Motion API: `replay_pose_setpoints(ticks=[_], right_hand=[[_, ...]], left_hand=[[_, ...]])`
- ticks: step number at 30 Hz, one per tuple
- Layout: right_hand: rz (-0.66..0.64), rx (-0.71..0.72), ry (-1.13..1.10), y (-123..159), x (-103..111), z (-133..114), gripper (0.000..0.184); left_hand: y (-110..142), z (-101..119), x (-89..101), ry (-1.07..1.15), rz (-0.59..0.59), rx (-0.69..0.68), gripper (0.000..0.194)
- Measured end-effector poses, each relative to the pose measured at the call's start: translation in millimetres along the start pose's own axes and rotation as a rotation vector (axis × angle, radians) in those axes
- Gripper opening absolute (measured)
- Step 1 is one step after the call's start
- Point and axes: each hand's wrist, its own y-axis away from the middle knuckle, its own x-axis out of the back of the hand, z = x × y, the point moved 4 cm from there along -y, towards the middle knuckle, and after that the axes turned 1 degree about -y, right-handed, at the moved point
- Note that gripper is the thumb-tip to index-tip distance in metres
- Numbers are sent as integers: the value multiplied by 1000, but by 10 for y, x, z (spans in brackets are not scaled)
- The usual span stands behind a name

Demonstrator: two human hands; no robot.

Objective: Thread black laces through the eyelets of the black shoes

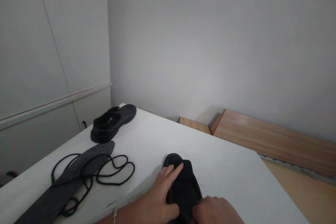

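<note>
A black shoe (183,189) lies on the white table in front of me, toe pointing away. My left hand (160,196) grips its left side, fingers reaching over the tongue and thumb at the opening's edge. At the shoe's rear right edge, my right hand (215,210) is closed, its fingertips partly hidden at the opening. A second black shoe (112,122) rests near the table's far left corner. Close to it lies a long grey insole-like piece (70,178) with a rounded end. Loose black shoelaces (115,183) lie looped across that piece and the tabletop.
The white table (223,168) has a far edge near the grey wall (210,42). White cabinets (78,35) with dark handles stand at the left. Beyond the table's right edge are wooden furniture surfaces (262,133), set lower than the tabletop.
</note>
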Motion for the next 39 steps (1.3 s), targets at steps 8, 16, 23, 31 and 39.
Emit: replay_pose_setpoints(ticks=[8,16,23,31,39], right_hand=[[49,-30,-19,-303,-141,-215,41],[52,-57,-79,-416,-213,-312,49],[-3,-43,-121,-226,61,-278,48],[135,275,-62,22,80,-124,47],[337,351,156,-260,-494,-112,37]], left_hand=[[-29,-70,-57,25,19,-136,103],[-28,-66,-59,14,0,-84,99],[-33,-46,-62,-5,5,-62,102],[-18,-12,-53,-36,2,-22,99],[-35,-74,-78,8,25,-117,100]])
